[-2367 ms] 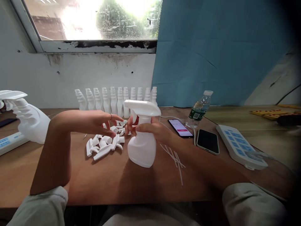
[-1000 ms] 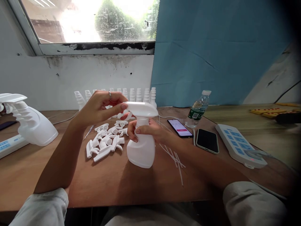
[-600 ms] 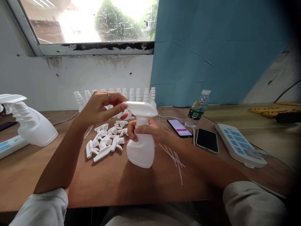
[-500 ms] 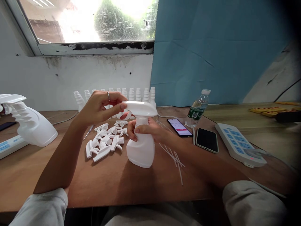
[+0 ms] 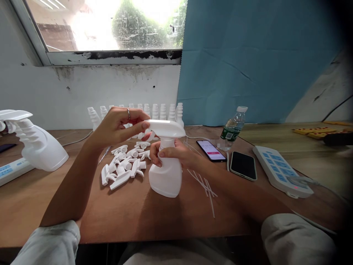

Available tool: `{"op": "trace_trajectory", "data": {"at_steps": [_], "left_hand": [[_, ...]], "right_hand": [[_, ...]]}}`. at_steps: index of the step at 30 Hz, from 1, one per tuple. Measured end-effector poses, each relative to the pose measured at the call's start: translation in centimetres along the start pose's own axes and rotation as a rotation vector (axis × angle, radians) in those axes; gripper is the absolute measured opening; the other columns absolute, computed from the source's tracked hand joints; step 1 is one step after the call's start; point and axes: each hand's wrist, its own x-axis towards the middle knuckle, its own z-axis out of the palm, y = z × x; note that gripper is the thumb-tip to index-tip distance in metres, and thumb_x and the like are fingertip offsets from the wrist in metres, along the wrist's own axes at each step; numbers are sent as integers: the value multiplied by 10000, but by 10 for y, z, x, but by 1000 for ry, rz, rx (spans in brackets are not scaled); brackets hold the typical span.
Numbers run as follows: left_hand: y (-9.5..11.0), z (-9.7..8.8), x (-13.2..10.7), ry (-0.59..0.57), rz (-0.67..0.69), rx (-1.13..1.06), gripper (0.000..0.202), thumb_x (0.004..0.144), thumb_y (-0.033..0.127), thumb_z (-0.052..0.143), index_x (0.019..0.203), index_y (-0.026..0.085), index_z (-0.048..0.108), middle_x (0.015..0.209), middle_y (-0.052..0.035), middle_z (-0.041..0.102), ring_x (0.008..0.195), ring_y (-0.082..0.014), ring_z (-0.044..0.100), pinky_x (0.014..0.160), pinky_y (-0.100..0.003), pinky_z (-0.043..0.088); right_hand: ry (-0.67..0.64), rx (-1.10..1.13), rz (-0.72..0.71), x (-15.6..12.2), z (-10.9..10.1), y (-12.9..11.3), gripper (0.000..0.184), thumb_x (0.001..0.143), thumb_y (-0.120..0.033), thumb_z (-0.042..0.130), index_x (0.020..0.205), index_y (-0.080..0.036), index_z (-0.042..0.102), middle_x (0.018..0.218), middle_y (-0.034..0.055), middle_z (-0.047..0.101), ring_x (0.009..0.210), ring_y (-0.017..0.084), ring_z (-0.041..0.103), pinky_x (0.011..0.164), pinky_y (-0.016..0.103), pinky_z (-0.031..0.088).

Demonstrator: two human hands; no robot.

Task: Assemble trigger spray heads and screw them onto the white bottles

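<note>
A white spray bottle (image 5: 165, 176) stands upright on the wooden table (image 5: 124, 213) in front of me. My right hand (image 5: 172, 154) is wrapped round its neck. My left hand (image 5: 120, 123) is closed on the front end of the white trigger head (image 5: 167, 129) that sits on top of the bottle. A pile of several loose white trigger heads (image 5: 124, 165) lies just left of the bottle. Thin white dip tubes (image 5: 205, 186) lie on the table to its right.
A row of white bottles (image 5: 138, 112) lines the back wall. Another spray bottle (image 5: 35, 145) lies tilted at the left, over a power strip (image 5: 11, 169). To the right are two phones (image 5: 211, 150) (image 5: 244, 165), a water bottle (image 5: 233, 129) and a second power strip (image 5: 281, 171).
My left hand rose from above the loose trigger heads and closed on the front of the bottle's trigger head. Over the last second almost nothing has moved.
</note>
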Motion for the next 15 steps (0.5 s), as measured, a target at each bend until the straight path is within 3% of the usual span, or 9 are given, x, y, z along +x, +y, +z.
{"op": "trace_trajectory", "data": {"at_steps": [11,13,15], "left_hand": [[-4,0,0,2,3,11,234,879,390,626,862,172,710,653,-21,669,556,-107,580,498,-228,450],[-4,-1,0,13,11,7,200,865,368,651,852,177,709,666,-11,670,577,-105,579,519,-231,456],[-3,-5,-1,19,21,5,147,845,335,681,850,191,710,686,11,669,600,-96,569,542,-230,453]], "right_hand": [[-3,26,1,-1,0,-1,83,799,-208,567,769,-132,581,691,13,565,599,105,462,629,265,404],[-20,5,7,0,-1,0,151,821,-259,583,838,-114,622,725,34,598,639,119,501,671,282,429],[-15,-55,37,-1,-4,-1,281,838,-318,617,1026,-110,635,843,69,645,752,151,566,737,304,459]]}}
